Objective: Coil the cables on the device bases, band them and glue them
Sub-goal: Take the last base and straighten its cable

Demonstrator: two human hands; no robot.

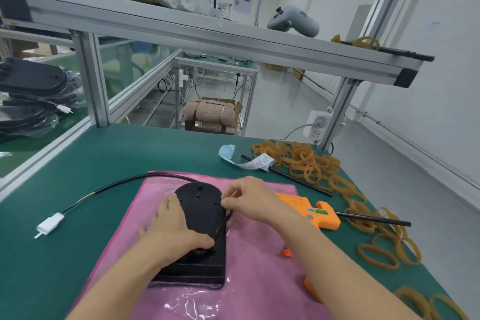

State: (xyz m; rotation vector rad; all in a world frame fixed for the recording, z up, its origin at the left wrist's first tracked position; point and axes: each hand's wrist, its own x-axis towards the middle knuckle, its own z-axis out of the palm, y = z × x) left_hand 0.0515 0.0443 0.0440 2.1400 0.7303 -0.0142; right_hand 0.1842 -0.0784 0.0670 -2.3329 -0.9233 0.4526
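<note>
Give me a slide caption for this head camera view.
Left hand steadies a black device base on pink cloth while the right hand pinches its cable.

Only the two forearms and the hands of the person are in view. The left hand (172, 226) and the right hand (250, 199) are both bare, with no glove, and no ring shows on the fingers that can be seen. Both forearms are also uncovered up to the lower edge of the view, so no sleeve, watch or wrist strap shows.
</note>
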